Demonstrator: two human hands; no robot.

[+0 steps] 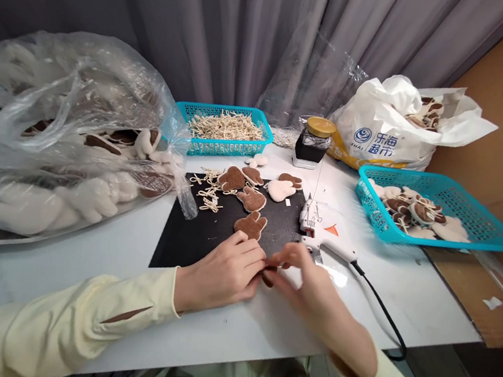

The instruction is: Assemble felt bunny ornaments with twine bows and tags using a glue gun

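At the near edge of a black mat (pixel 180 238), my left hand (pixel 227 272) and my right hand (pixel 301 282) meet over a small brown plush piece (pixel 269 277). Both have closed fingers on it, and most of the piece is hidden. Just beyond my left hand lies a brown rabbit-head plush piece (pixel 250 224). Farther up the mat are another brown rabbit piece (pixel 250 200), a white plush piece (pixel 280 190) and several cream cord bows (pixel 210 198). A white glue gun (pixel 326 238) rests right of the mat, beyond my right hand.
A large clear plastic bag (pixel 70 189) of plush pieces fills the left. Behind stand a blue basket (pixel 224 148) of cord bows and a dark jar (pixel 312 146). To the right are another blue basket (pixel 483 222), a white shopping bag (pixel 380 125) and the gun's black cable (pixel 385 314).
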